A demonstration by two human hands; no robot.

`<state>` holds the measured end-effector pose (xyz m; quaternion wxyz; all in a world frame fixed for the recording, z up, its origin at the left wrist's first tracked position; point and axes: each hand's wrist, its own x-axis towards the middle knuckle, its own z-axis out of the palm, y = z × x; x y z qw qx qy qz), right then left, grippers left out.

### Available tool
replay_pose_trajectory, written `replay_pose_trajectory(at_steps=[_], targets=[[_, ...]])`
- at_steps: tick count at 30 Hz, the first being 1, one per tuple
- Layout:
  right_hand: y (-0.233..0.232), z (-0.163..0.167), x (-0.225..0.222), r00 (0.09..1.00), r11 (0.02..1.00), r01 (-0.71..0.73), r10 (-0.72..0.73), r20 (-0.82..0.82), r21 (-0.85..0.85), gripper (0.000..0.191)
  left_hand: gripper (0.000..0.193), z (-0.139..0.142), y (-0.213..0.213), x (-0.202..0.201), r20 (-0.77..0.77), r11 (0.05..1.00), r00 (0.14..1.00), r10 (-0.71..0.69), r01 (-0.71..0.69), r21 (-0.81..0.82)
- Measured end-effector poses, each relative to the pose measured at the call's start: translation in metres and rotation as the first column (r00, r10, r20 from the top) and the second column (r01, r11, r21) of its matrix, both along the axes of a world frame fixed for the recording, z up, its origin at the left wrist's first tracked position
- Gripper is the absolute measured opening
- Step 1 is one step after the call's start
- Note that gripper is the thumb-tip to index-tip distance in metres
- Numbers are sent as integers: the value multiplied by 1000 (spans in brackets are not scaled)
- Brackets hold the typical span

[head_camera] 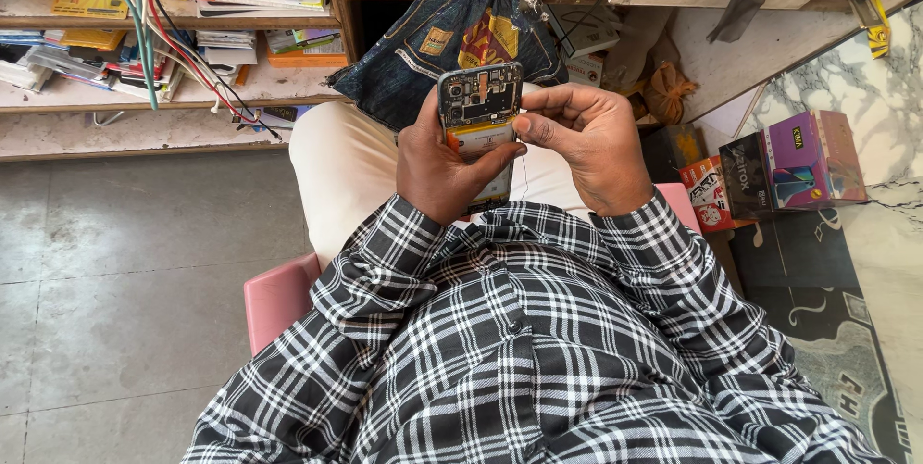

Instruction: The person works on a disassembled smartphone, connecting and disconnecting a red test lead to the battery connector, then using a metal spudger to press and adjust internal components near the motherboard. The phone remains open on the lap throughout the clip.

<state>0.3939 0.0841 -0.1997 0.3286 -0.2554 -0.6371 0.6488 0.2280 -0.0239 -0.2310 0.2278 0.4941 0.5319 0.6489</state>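
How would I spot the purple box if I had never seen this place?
Look to the marble counter on the right. A short row of small boxes stands at its edge. The purple box is the rightmost, beside a black box and an orange-red one; only it is purple.

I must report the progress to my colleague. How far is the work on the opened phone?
Done: the slim grey smartphone has its back cover off, so the dark circuit board and pale battery show. In hand: the left hand has it in its grip, and the right hand touches its edge with the fingertips. Left: the back remains open; no cover is visible nearby.
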Motion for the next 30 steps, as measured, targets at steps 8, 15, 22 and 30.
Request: replay_pose_trajectory(at_steps=[8, 15, 22, 30], targets=[[-1, 1, -1, 999, 999, -26, 26, -24, -29, 24, 60, 0, 0, 2, 78, 1000, 997, -24, 24, -10], [5, -1, 3, 999, 987, -45, 42, -23, -155, 26, 63, 0, 0, 0, -84, 999, 995, 46, -46, 2], [7, 0, 2, 999, 980, -52, 52, -3, -194, 26, 64, -1, 0, 1, -84, 999, 996, 34, -33, 15], [6, 0, 1, 999, 972, -38, 38, -6, -230, 23, 65, -1, 0, 0, -87, 1000, 996, 13, -12, 14]])
